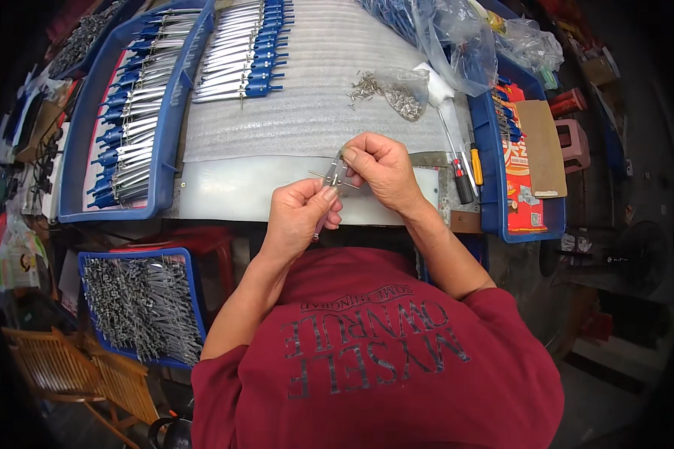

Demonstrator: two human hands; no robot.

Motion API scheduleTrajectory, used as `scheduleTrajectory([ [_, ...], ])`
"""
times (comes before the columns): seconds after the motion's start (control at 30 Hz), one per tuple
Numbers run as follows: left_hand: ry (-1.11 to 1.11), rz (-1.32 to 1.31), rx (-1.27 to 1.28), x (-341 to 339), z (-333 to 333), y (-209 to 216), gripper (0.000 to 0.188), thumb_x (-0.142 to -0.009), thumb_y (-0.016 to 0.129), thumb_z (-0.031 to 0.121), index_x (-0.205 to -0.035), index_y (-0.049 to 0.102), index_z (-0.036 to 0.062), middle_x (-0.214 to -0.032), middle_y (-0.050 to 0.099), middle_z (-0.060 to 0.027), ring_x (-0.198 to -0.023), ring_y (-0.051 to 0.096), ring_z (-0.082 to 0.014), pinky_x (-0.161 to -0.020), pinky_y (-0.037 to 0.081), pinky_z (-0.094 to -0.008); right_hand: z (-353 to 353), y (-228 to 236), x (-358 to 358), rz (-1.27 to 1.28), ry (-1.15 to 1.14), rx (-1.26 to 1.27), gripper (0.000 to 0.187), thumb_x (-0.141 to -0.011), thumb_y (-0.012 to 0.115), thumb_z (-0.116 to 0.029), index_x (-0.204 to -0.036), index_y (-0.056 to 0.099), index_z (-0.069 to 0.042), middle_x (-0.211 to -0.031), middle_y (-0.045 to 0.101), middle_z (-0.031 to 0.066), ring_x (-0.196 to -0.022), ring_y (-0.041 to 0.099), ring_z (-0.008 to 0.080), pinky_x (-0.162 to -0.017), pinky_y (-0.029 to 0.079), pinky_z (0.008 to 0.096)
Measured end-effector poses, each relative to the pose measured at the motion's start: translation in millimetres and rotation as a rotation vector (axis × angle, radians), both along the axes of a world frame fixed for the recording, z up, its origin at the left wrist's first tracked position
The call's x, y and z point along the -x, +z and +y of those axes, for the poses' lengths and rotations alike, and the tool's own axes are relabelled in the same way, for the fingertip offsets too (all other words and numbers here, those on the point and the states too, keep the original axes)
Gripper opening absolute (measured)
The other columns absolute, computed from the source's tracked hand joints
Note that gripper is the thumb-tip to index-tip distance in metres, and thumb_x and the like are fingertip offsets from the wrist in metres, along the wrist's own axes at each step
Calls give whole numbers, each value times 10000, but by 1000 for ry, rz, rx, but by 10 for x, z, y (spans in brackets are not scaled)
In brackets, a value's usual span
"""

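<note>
Over the front edge of the bench, my left hand is closed around a slim grey metal part that has a thin crosswise rod. My right hand pinches the upper end of the same part between thumb and fingertips. Whether a smaller piece sits in the right fingertips cannot be made out. Beneath both hands lies a smooth pale plate. Farther back on the foam sheet are loose small metal pins and a clear bag of small metal pieces.
Left stands a blue tray of blue-and-silver assemblies, with a row of similar assemblies beside it. Screwdrivers lie right, next to another blue tray holding cardboard. A blue crate of grey metal parts is lower left.
</note>
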State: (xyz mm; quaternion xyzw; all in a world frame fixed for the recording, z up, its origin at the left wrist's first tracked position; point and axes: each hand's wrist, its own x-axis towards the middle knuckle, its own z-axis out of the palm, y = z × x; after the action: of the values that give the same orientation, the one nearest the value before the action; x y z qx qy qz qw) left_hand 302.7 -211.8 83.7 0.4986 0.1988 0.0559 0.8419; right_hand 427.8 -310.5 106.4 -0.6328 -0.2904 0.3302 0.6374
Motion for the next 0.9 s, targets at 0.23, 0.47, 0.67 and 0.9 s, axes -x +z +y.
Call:
scheduleTrajectory([
  [0.23,22,-19,-26,12,-17,33,155,-839,517,120,-759,560,-5,-659,552,-21,-537,516,-56,-481,438,-186,-18,0,-4,-6,12,-6,129,-833,530,-126,-803,560,-4,-646,526,0,-533,458,42,-492,379,170],
  [0.47,24,2,-96,14,-17,47,157,-836,523,131,-777,569,-7,-656,564,-32,-528,521,-67,-472,426,-178,-25,-11,-6,11,10,-11,131,-833,531,-129,-813,562,-3,-654,533,1,-544,460,43,-503,381,170],
  [0.67,66,-40,-193,25,-12,19,150,-833,525,116,-771,562,-15,-653,560,-28,-535,523,-70,-469,418,-188,-35,-11,-16,19,-10,-15,160,-839,525,-159,-800,562,-8,-656,531,-1,-545,457,44,-494,381,173],
  [0.9,310,-296,-1506,21,71,7,94,-740,548,-15,-833,547,-26,-679,537,-110,-566,535,-216,-484,428,-293,-122,22,-20,90,30,153,258,-844,513,-251,-717,556,-31,-566,503,-7,-470,421,36,-425,330,158],
])
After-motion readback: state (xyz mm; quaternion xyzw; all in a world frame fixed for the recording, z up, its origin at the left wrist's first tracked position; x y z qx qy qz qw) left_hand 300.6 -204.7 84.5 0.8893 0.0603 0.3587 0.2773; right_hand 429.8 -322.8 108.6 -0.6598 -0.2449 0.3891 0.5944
